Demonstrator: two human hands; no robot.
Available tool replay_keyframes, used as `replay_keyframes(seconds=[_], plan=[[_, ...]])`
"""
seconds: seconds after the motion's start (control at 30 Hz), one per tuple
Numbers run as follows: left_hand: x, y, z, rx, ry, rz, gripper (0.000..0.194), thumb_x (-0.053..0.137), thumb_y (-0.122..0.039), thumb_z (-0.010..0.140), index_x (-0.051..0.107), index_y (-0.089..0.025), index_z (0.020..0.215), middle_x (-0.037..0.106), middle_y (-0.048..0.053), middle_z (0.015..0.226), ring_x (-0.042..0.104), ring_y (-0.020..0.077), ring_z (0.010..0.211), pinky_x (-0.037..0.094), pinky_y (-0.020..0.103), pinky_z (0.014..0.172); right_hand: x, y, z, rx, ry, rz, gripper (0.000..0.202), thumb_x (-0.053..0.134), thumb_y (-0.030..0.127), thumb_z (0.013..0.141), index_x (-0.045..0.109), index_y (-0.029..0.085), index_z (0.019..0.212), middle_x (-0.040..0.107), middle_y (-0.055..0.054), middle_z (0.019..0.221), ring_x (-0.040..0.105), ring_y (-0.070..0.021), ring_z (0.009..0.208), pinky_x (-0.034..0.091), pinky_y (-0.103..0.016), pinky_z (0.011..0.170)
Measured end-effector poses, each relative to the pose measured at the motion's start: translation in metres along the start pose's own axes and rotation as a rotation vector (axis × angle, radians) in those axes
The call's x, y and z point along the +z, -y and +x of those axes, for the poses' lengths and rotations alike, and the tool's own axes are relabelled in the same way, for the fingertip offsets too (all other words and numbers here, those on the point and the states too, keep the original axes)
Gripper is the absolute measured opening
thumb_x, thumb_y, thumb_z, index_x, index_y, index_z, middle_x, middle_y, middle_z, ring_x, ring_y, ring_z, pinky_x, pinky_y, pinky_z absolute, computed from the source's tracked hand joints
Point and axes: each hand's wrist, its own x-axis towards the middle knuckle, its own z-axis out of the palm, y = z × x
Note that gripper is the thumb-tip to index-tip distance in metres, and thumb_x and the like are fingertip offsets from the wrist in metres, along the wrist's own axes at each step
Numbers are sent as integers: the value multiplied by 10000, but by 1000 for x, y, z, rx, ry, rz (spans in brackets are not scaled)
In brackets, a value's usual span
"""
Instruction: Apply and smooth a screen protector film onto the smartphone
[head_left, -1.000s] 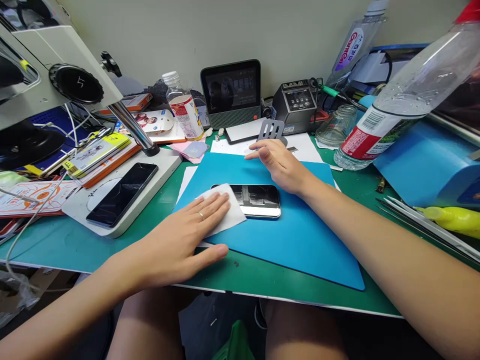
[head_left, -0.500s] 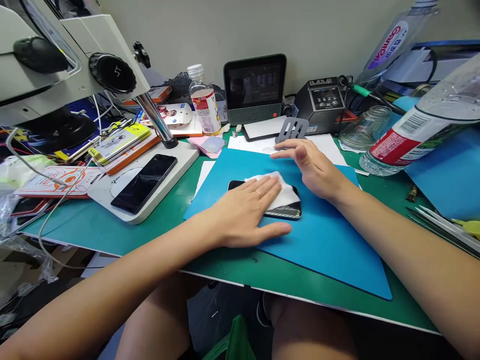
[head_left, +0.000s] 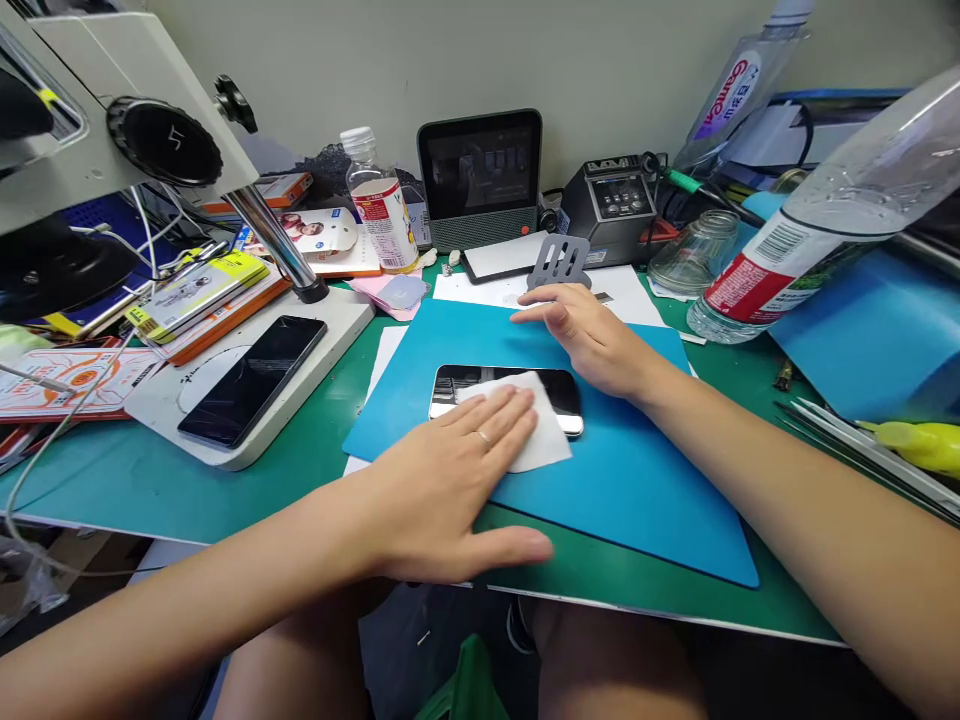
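Observation:
A phone with a glossy dark screen (head_left: 559, 388) lies crosswise on the blue mat (head_left: 645, 480). Over its middle and lower edge rests a thin white cloth (head_left: 546, 438), partly on the mat. My left hand (head_left: 457, 470) lies flat on the cloth, fingers stretched out, thumb spread towards the front edge; a ring is on one finger. Just behind the phone on the right, my right hand (head_left: 592, 335) hovers with its fingers apart and nothing in them.
A second phone (head_left: 253, 380) lies on the white microscope base (head_left: 341, 325) at left. Behind the mat stand a small bottle (head_left: 381, 215), a display (head_left: 480, 180) and a black device (head_left: 616, 210). A large bottle (head_left: 795, 250) leans at right.
My left hand has slid towards the front edge with the cloth, showing more of the phone's back edge. The whole view has shifted, moving the surroundings left. My right hand still hovers.

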Motion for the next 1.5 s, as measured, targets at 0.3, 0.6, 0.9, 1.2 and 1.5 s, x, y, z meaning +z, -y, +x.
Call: replay_keyframes(seconds=[0.3,0.6,0.9,1.2,1.5], plan=[[2,13,33,129,-34,5,890,337,-693,990,232,-47,1593,172,159,1676,118,251,1578,108,387,1301,-2,1,-2,36,16,-12,756,174,727,966,750,264,1128,642,-109,1330,506,-283,1328,335,-516,1166],[-5,72,-4,-95,-66,93,819,318,-660,1007,177,-138,1624,128,128,1690,128,310,1573,177,495,1286,0,4,-4,-36,92,-71,626,314,664,997,755,246,1143,630,-119,1344,486,-302,1341,354,-529,1154],[-9,83,2,-30,-138,44,572,333,-516,1055,472,-194,1506,415,79,1605,318,282,1528,239,497,1282,0,11,-3,-98,158,-112,284,583,453,959,781,254,1003,710,-102,1206,588,-320,1203,448,-518,1044],[-14,96,-4,-196,-374,31,298,460,-337,1033,724,-222,1109,674,70,1346,615,272,1257,480,474,1099,-2,27,-3,-106,308,-168,392,629,557,903,750,292,1166,727,-98,1152,667,-309,1036,539,-458,866],[-11,99,-2,-227,-402,-17,418,473,-114,960,524,-226,1360,675,65,1116,611,248,1053,528,404,891,13,40,-11,-160,349,-268,714,717,566,821,545,296,1460,674,-136,1243,648,-339,1064,557,-485,843]])
